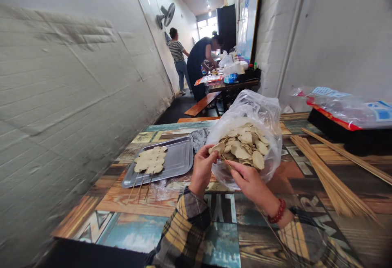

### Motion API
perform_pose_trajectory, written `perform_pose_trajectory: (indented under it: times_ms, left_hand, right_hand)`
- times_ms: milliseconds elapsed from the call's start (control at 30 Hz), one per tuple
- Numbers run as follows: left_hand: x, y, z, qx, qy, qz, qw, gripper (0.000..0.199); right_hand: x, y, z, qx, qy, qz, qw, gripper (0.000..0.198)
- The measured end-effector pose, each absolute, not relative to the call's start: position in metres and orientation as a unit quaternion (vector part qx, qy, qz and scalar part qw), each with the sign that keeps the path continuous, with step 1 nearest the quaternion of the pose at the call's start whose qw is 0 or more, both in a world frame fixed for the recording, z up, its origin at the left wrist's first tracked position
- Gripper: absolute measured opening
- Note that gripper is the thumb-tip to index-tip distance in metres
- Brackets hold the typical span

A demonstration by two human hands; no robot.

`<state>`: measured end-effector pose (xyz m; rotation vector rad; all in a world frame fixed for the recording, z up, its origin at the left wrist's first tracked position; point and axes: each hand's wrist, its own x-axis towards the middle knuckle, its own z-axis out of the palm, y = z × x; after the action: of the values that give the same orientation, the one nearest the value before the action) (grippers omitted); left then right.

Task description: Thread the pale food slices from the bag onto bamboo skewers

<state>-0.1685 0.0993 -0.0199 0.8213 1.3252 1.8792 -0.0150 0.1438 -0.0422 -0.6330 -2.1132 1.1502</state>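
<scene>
My left hand (202,169) pinches a pale round slice (218,148) at the edge of a clear plastic bag (263,108) filled with several such slices (245,145). My right hand (249,181), with a red bead bracelet at the wrist, holds a thin bamboo skewer (227,163) whose tip points at that slice. To the left, a metal tray (180,159) carries three finished skewers of slices (150,161). Both hands hover just above the patterned table (134,227).
A loose pile of bamboo skewers (324,170) lies on the right of the table. A packaged black tray (349,117) sits at the far right. A white wall runs along the left. Two people stand at another table (232,85) far back in the narrow room.
</scene>
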Motion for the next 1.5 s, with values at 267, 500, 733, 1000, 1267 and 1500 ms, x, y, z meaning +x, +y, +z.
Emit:
perform_pose_trajectory:
  times_ms: [267, 500, 733, 1000, 1267, 1500]
  left_hand:
    - [-0.167, 0.099, -0.019, 0.286, 0.48, 0.734, 0.385, 0.029]
    - [-0.167, 0.099, -0.022, 0.25, 0.449, 0.735, 0.442, 0.035]
    - [-0.165, 0.098, -0.018, 0.21, 0.448, 0.739, 0.458, 0.036]
    - [-0.165, 0.097, -0.019, 0.181, 0.464, 0.747, 0.439, 0.039]
    - [-0.165, 0.095, -0.02, 0.141, 0.425, 0.758, 0.474, 0.04]
    - [-0.165, 0.095, -0.019, 0.129, 0.412, 0.757, 0.49, 0.037]
  right_hand:
    - [-0.015, 0.144, -0.041, -0.24, -0.808, 0.42, 0.335, 0.04]
    - [-0.015, 0.144, -0.04, -0.247, -0.803, 0.401, 0.364, 0.039]
    - [-0.014, 0.144, -0.044, -0.251, -0.822, 0.362, 0.36, 0.038]
    - [-0.014, 0.143, -0.048, -0.248, -0.828, 0.352, 0.36, 0.036]
    - [-0.014, 0.143, -0.05, -0.253, -0.823, 0.357, 0.362, 0.035]
    - [-0.013, 0.144, -0.049, -0.248, -0.828, 0.358, 0.354, 0.035]
